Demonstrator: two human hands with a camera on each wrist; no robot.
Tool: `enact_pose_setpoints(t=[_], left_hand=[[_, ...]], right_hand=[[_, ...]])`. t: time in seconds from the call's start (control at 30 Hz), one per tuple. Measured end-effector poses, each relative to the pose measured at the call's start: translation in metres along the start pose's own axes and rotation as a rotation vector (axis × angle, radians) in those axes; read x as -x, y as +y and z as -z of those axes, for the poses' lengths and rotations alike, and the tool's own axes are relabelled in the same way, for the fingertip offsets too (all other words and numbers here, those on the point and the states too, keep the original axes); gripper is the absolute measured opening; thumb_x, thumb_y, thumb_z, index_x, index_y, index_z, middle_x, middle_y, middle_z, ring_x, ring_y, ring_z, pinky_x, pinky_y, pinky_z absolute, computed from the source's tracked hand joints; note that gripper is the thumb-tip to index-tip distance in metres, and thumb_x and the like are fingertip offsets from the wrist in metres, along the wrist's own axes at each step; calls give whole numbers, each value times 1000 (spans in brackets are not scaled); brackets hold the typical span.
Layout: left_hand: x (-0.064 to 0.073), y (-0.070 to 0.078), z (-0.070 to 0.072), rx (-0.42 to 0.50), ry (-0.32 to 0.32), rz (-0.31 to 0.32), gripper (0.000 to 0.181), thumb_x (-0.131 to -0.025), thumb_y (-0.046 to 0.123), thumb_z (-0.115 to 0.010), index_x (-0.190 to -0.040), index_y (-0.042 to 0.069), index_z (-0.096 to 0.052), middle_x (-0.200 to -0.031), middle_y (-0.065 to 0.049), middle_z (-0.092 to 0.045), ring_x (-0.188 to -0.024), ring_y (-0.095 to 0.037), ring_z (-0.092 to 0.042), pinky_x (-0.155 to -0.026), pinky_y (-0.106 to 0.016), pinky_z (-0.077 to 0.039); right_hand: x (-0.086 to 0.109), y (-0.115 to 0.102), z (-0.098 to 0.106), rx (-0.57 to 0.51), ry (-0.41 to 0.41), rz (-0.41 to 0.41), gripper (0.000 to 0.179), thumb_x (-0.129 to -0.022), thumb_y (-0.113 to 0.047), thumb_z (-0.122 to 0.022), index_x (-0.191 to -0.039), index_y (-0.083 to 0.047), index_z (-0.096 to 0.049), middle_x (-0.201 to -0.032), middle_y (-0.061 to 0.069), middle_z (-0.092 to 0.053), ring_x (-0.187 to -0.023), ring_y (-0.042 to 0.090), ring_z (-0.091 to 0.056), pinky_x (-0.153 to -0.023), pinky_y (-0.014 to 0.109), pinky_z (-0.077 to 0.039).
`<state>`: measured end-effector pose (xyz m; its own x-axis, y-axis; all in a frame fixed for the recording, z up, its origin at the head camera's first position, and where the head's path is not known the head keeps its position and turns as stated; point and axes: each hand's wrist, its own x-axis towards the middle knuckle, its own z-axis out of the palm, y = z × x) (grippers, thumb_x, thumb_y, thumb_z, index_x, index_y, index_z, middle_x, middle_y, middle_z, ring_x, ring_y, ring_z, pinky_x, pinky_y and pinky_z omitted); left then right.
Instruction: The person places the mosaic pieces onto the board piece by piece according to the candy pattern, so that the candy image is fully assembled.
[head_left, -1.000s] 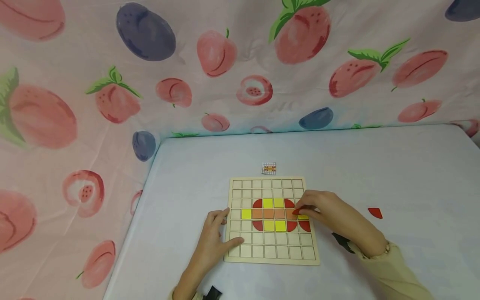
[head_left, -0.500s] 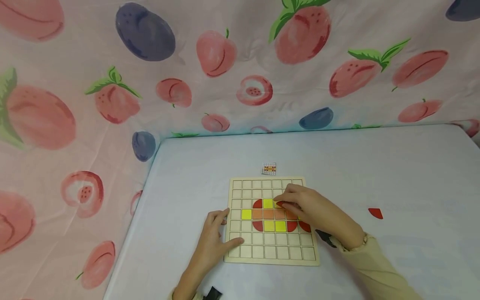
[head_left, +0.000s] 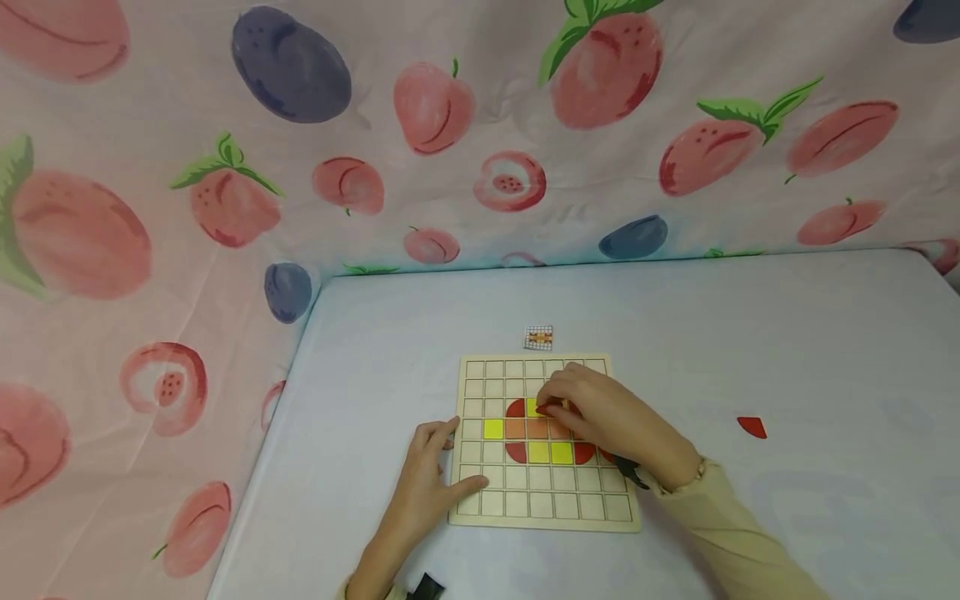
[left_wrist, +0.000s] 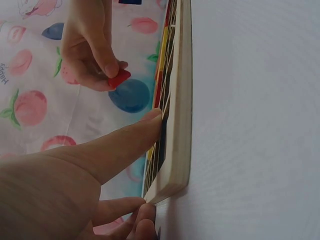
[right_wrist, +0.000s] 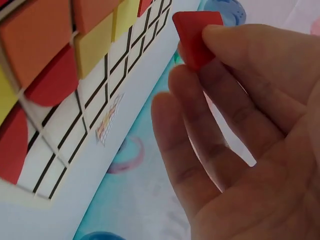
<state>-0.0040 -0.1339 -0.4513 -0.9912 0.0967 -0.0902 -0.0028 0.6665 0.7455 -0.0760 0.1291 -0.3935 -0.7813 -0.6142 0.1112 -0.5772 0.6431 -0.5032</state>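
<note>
A wooden grid board [head_left: 517, 479] lies flat on the table, bearing yellow squares [head_left: 550, 452], orange squares [head_left: 525, 428] and red quarter-circle pieces [head_left: 515, 452]. My left hand [head_left: 423, 471] touches its left side, thumb [left_wrist: 127, 145] resting on the face and other fingertips against the edge. Over the board's upper middle, my right hand [head_left: 600, 417] pinches a red quarter-circle piece [right_wrist: 192, 37] between thumb and index finger, the other fingers loosely extended. In the left wrist view that red piece [left_wrist: 120, 78] shows raised off the board. The right hand hides part of the pattern in the head view.
A small printed pattern card [head_left: 538, 337] lies just beyond the board. One loose red quarter-circle piece [head_left: 752, 427] sits on the white table [head_left: 825, 350] to the right. A fruit-print cloth [head_left: 510, 92] hangs behind and along the left.
My right hand has moved left across the board, from its right edge to the upper middle, carrying the red quarter-circle piece. The left hand stays in place.
</note>
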Motion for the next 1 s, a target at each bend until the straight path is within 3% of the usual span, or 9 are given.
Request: enact_pose_setpoints(t=[0.27, 0.53, 1.0], left_hand=[[1, 2, 0, 5, -6, 7, 86, -72, 28, -90, -144, 4, -49, -125, -6, -48, -105, -16, -46, -79, -23, -44], [1, 3, 1, 6, -14, 12, 86, -73, 30, -89, -144, 5, -48, -128, -7, -48, -106, -17, -47, -79, -24, -44], [0, 4, 1, 3, -7, 14, 85, -73, 30, -89, -144, 6, -49, -126, -6, -48, -106, -16, -47, -80, -24, -44]], right_hand=[[-12, -5, -8, -40, -18, -29, 7, -90, -10, -72, -97, -10, -71, -93, -2, -68, -82, 11, -57, -80, 32, -53], [-25, -9, -14, -46, -59, -31, 21, -94, -8, -66, -114, -10, -72, -99, -1, -66, -79, 9, -54, -77, 27, -52], [-47, -15, -22, -116, -92, -49, 11, -90, -6, -71, -102, -8, -71, -92, 1, -71, -78, 10, -60, -76, 25, -52]])
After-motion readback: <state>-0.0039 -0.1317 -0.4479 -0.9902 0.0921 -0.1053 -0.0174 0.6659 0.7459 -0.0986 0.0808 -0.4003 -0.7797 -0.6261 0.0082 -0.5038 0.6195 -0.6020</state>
